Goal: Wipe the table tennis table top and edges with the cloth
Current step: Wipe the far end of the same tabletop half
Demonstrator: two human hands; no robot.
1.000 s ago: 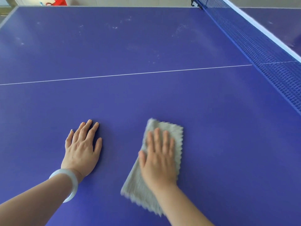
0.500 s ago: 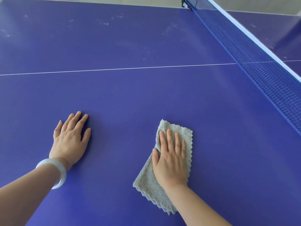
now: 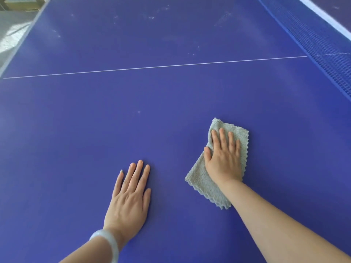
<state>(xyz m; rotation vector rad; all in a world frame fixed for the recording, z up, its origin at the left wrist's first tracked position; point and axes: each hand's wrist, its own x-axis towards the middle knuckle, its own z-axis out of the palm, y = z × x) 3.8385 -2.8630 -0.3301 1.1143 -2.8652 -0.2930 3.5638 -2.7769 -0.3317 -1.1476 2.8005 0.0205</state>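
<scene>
The blue table tennis table fills the head view, with a thin white centre line across it. A folded grey cloth lies flat on the near half. My right hand presses palm-down on the cloth, fingers together, covering its middle. My left hand rests flat on the bare table to the left of the cloth, fingers spread, holding nothing. A pale bangle sits on my left wrist.
The blue net with its white top band runs along the right side. Pale dusty smudges mark the far half. The table's left edge shows at the upper left, with grey floor beyond it.
My right hand has slid the cloth forward and to the right, away from me. The view has shifted, so the table's left edge now shows and my left hand sits nearer the middle.
</scene>
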